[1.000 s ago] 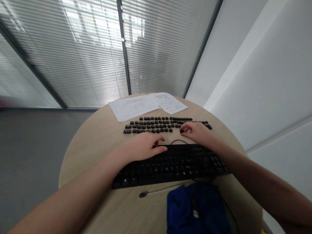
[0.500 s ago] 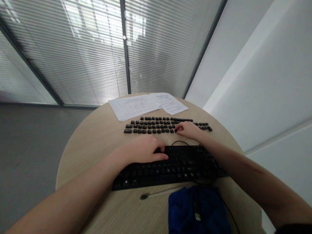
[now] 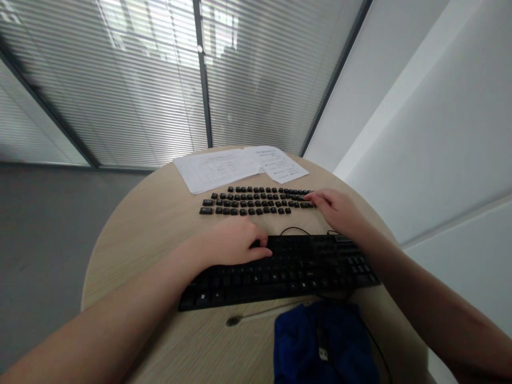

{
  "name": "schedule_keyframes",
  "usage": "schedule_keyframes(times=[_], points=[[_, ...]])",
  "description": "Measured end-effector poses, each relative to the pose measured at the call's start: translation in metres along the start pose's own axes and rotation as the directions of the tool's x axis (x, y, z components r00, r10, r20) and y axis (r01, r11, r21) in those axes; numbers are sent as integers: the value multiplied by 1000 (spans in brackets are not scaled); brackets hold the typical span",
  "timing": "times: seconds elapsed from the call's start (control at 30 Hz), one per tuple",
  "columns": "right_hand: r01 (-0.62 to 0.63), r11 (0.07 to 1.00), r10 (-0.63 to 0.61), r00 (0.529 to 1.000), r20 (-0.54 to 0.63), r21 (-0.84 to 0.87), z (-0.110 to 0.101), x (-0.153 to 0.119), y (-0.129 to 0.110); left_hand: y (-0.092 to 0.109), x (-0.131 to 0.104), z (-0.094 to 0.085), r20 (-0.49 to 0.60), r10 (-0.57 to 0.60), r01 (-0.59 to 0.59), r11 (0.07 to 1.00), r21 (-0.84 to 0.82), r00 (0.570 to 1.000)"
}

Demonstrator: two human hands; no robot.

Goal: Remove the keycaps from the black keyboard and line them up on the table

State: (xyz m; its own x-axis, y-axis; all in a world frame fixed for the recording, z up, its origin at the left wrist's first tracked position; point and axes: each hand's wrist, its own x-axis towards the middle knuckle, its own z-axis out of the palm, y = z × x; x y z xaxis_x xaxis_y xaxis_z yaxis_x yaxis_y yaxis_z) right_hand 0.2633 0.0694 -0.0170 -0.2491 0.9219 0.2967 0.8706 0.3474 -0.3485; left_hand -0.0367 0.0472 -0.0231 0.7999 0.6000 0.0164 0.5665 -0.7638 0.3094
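Observation:
My left hand (image 3: 234,241) lies over the left part of a black keyboard (image 3: 276,272), thumb stretched out and its other fingertips partly hidden. Beyond the keyboard, several rows of loose black keycaps (image 3: 250,204) are laid out on the round wooden table (image 3: 132,229). Over the right end of these rows is my right hand (image 3: 336,209). Its fingers reach leftward, with the tips at the keycaps. No keycap shows lifted between them. The hand covers some of the caps on that side.
White printed sheets (image 3: 224,168) lie at the table's far side. In front of the keyboard are a thin brush (image 3: 234,321) and a blue cloth (image 3: 296,341), with a cable's USB plug (image 3: 322,353) on it. A glass partition with blinds (image 3: 256,96) stands behind the table.
My right hand has moved to the right along the keycap rows, uncovering a cap at the front row's right end. My left hand stays on the keyboard. The view has shifted slightly.

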Motion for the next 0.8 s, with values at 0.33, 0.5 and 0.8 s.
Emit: schedule_keyframes(times=[0.33, 0.5, 0.8], points=[[-76, 822, 194, 969, -151, 564, -25, -90, -6, 16, -2, 2, 14, 66, -66, 998, 0, 998], [-188, 673, -26, 961, 277, 715, -18, -92, -4, 28, -2, 9, -35, 191, -190, 981, 34, 981], [-52, 754, -119, 970, 214, 654, -6, -98, 6, 27, 2, 30, -43, 286, -280, 953, 112, 957]])
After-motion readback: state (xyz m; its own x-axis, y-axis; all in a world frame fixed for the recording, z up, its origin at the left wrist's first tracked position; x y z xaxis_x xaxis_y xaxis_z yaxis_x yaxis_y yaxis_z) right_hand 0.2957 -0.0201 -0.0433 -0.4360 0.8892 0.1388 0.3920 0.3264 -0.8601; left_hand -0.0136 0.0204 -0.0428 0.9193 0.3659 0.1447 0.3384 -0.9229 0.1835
